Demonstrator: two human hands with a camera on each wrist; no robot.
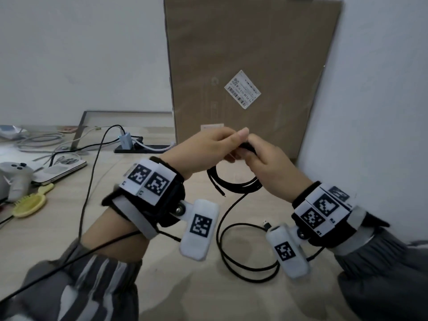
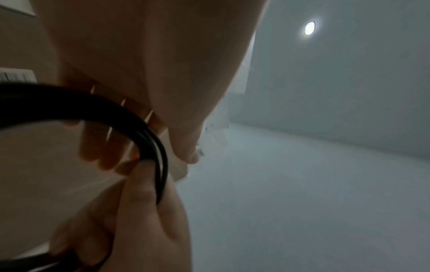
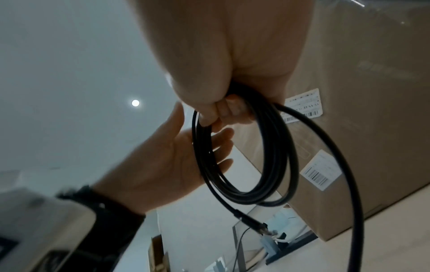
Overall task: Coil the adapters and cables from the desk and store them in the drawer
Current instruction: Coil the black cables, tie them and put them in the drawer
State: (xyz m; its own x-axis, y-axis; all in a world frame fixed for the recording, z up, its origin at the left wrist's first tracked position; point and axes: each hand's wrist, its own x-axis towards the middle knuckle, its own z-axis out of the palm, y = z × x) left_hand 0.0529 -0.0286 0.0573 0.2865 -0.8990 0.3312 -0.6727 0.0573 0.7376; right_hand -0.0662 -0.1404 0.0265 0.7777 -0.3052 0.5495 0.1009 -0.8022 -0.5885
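Now the loose end of the black cable [image 1: 234, 249] is lying on the desk [image 1: 185, 286], in front of the cardboard box [image 1: 250, 66]. Above it, nearer the box, the right hand [image 1: 268, 163] is gripping the coiled loops, fingers curled around them. The left hand [image 1: 208, 147] is touching the coil with fingers spread and almost straight

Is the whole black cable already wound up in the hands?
No: the cable is only partly coiled, and a long loose stretch lies on the desk below the hands.
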